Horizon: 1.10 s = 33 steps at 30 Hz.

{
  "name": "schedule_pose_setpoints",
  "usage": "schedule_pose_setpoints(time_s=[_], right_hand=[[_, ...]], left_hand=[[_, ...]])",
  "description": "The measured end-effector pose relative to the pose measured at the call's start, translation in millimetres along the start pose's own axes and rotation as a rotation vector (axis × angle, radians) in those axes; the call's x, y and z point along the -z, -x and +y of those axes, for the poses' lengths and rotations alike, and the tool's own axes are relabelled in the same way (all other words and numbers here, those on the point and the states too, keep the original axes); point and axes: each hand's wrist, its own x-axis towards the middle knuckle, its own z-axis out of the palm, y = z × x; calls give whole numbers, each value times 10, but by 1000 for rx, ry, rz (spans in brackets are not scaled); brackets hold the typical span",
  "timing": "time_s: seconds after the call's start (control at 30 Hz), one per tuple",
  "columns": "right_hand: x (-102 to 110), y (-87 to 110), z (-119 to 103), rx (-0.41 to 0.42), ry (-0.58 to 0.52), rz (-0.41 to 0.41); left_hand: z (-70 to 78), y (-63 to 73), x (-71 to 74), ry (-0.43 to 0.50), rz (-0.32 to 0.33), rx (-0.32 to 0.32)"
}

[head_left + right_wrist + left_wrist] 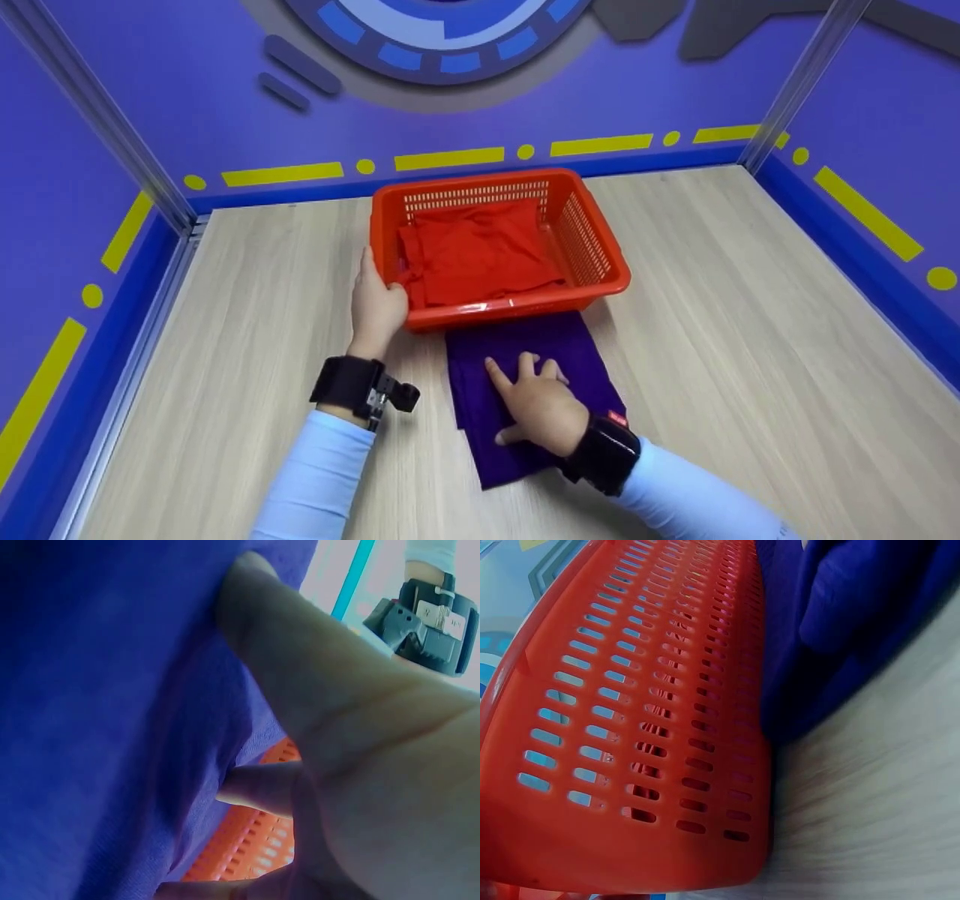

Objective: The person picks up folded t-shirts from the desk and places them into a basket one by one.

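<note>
At the front left corner of a red plastic basket (622,281), my left hand (379,307) grips the side, with its thumb at the rim. Folded red cloth (480,251) lies inside the basket. A folded dark purple cloth (472,450) is in front of it, the far edge right at the basket's base. My right hand (544,409) rests over this cloth with fingers spread. The right wrist view shows the thumb (285,637) and other fingertips touching the purple fabric (97,712). In the left wrist view the slotted basket wall (630,847) stands beside bunched purple cloth (847,607).
The basket stands on a pale wood-grain table (262,300), near the back wall (480,120). Purple-blue panels with yellow marks enclose the back and sides. Metal posts (795,82) stand at the rear corners. Each wrist wears a black strapped device (349,386).
</note>
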Motion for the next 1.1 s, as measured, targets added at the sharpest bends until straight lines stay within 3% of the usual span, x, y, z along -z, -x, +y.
schedule_pose_setpoints(time_s=[0.17, 0.7, 0.93, 1.1], right_hand=[[-12, 12, -62, 18, 71, 66], [-48, 29, -81, 19, 42, 69], [-58, 49, -66, 57, 25, 116], [-71, 49, -36, 78, 33, 126]], left_hand=[[-6, 2, -14, 7, 6, -10], [-14, -3, -8, 18, 13, -4], [-38, -29, 1, 114, 26, -19], [-110, 8, 20, 234, -1, -24]])
